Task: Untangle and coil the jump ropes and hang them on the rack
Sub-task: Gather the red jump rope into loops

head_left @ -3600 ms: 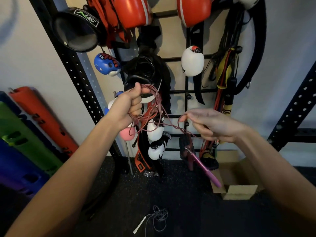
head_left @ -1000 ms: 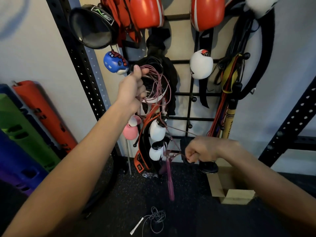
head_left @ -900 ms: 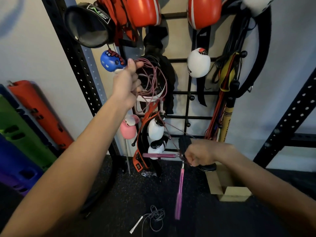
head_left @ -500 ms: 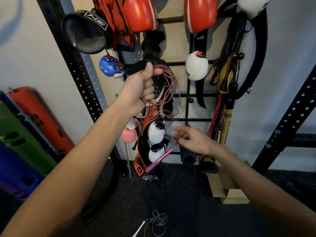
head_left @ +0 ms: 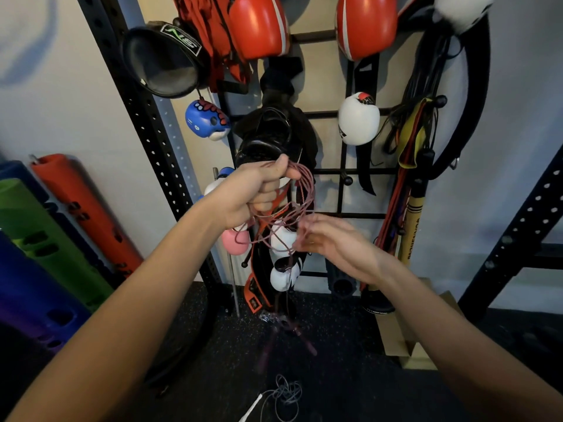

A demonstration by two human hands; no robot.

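Head view shows your left grip (head_left: 259,190) closed in a fist round the top of the pink rope (head_left: 305,190), held up in front of the rack (head_left: 365,171). The loops hang uneven below the fist and cross one another. Your right grip (head_left: 332,243) is at the lower loops, blurred. Its fingers reach into the strands, but I cannot tell whether they pinch one or merely touch. The handles (head_left: 300,339) dangle low and blurred, just above the floor (head_left: 350,376).

The step in hand looks like evening the coil before hanging it. Hold the left fist firm so that no loop slips out. With the right, take one strand at a time, follow it down toward the handles, and lay it over the fist as a loop matching the rest. Don't tug at a crossing; that would likely tighten it. Thin cord like this springs and snags, so bring the handles up together last. Mind the gloves (head_left: 281,278) hung close behind, where a loose loop could catch. Then choose a free peg (head_left: 348,180). The second rope (head_left: 285,394) lies tangled on the floor, untouched.
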